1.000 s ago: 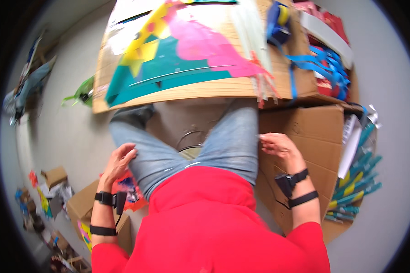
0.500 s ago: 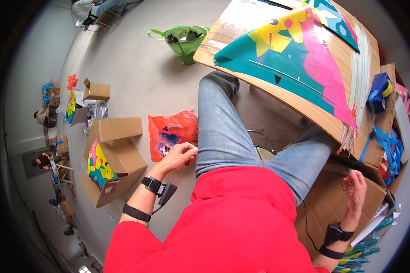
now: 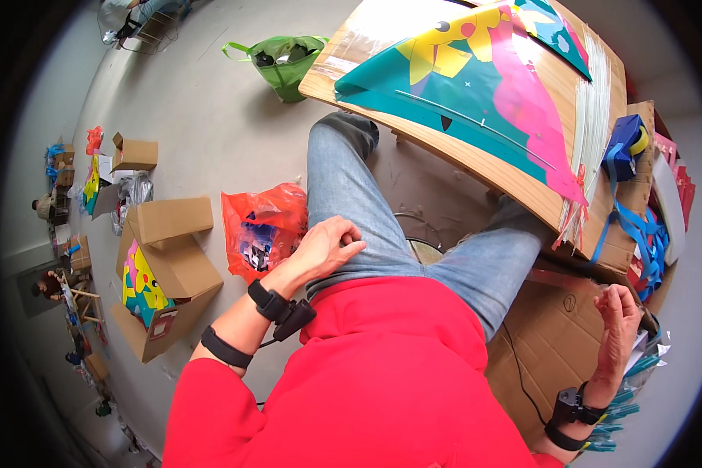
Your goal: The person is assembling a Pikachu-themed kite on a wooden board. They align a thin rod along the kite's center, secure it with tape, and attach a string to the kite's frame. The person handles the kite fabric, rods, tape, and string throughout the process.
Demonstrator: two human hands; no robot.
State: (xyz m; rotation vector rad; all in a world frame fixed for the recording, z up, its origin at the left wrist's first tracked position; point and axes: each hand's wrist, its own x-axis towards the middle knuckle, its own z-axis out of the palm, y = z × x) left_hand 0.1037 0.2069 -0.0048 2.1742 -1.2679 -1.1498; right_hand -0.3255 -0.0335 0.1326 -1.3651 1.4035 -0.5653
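head view: left hand (image 3: 327, 246) has moved over the jeans (image 3: 342, 175), perhaps touching.

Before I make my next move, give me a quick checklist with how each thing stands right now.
1. Left hand free: ok; no object shows in it, and it is at the left thigh.
2. Right hand free: cannot tell; whatever may be between its fingers is too small to make out.
3. Triangular printed sheet on the wooden table: ok; it lies spread out there.
4. White rod on that sheet: ok; it lies across the teal part.
5. Pale strips on the table: ok; they lie to the right of the sheet.
6. A hand on the sheet: not ok; neither touches it.
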